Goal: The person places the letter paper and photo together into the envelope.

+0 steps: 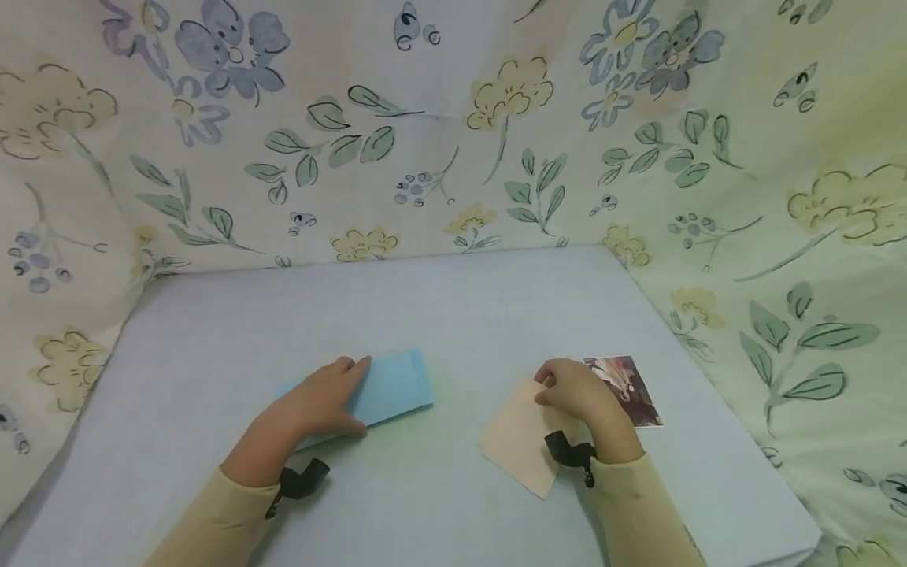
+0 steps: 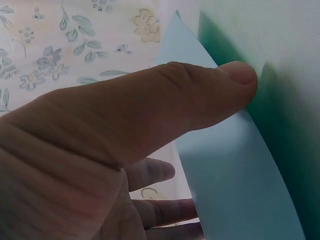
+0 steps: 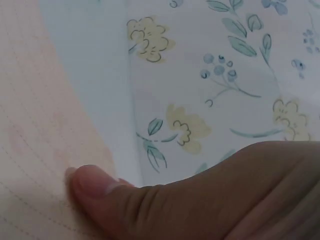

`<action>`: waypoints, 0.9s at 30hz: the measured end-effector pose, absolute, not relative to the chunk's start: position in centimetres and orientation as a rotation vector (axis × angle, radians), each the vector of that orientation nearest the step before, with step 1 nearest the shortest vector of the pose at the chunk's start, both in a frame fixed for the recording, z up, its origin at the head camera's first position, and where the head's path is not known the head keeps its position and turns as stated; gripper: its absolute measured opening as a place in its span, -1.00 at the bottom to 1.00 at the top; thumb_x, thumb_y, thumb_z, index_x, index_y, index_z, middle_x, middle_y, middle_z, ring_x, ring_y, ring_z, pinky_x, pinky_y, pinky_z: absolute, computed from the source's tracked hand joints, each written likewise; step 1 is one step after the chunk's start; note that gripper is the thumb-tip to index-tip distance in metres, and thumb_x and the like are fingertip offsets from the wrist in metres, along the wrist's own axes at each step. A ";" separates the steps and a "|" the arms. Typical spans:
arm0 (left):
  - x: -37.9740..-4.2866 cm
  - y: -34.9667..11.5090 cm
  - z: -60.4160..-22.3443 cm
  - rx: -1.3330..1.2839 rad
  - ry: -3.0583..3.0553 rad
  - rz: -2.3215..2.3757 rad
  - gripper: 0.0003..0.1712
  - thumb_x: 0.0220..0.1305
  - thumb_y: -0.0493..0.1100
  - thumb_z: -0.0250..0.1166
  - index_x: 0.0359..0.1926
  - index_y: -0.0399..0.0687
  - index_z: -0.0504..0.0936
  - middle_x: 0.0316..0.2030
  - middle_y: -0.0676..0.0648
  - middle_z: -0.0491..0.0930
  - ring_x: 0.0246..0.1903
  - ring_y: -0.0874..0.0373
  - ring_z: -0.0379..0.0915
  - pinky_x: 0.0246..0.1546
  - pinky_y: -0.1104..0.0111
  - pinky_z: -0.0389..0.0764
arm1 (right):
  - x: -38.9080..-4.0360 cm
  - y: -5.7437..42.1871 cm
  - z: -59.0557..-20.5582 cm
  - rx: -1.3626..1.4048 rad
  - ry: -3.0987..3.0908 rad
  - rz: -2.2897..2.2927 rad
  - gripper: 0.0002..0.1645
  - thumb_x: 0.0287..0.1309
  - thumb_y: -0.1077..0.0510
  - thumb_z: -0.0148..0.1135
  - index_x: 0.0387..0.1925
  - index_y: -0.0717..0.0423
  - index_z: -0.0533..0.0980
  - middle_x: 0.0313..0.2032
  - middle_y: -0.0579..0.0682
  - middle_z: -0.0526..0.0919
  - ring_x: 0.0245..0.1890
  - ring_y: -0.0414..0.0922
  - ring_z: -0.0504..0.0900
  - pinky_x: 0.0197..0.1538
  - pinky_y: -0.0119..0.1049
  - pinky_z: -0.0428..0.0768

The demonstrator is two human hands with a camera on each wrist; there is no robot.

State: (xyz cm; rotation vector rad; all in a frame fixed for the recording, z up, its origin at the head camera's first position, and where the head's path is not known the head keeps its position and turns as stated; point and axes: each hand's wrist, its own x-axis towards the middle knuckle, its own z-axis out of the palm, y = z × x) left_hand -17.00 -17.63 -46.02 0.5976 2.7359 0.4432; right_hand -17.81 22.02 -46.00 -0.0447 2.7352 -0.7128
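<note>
A light blue envelope (image 1: 393, 386) lies slantwise left of the table's middle, with a crease near its right end. My left hand (image 1: 317, 400) grips it across its width, thumb at the near edge and fingers toward the far edge. In the left wrist view, the envelope (image 2: 225, 165) bows slightly and a greenish shadow lies beside it. To the right, my right hand (image 1: 577, 390) pinches the upper part of a peach sheet of lined writing paper (image 1: 520, 441). Dotted lines run across this sheet (image 3: 35, 125) in the right wrist view, where the thumb presses on it.
Just right of my right hand lies a photo print (image 1: 631, 390) with dark red tones, partly covered by the hand. The white table (image 1: 439, 307) is bordered by a floral cloth (image 1: 439, 142) at the back and sides. Black wrist mounts sit on both wrists.
</note>
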 end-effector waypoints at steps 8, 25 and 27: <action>-16.9 -17.8 -46.3 0.577 2.724 0.437 0.27 -0.03 0.05 0.66 0.56 -0.29 0.15 0.31 -0.38 0.34 0.29 -0.27 0.34 0.27 -0.11 0.40 | -17.9 21.8 -45.9 -0.083 2.706 -0.950 -0.83 0.25 0.19 0.40 -0.17 0.17 0.61 -0.31 0.04 0.53 -0.34 -0.04 0.48 -0.32 -0.18 0.49; -17.0 -17.5 -45.8 0.663 2.771 0.437 0.22 -0.04 -0.02 0.65 0.48 -0.48 0.20 0.31 -0.42 0.31 0.29 -0.32 0.29 0.29 -0.13 0.36 | -18.8 22.5 -45.8 -0.245 2.653 -1.240 -0.82 0.47 0.15 0.18 -0.13 0.22 0.46 -0.46 0.03 0.54 -0.51 -0.09 0.44 -0.44 -0.23 0.42; -17.0 -17.5 -45.9 0.674 2.776 0.439 0.20 -0.03 -0.03 0.65 0.47 -0.48 0.21 0.31 -0.43 0.29 0.30 -0.33 0.27 0.30 -0.14 0.35 | -18.8 22.4 -45.8 -0.244 2.654 -1.245 -0.81 0.48 0.14 0.17 -0.11 0.22 0.45 -0.50 0.01 0.50 -0.55 -0.11 0.41 -0.47 -0.25 0.39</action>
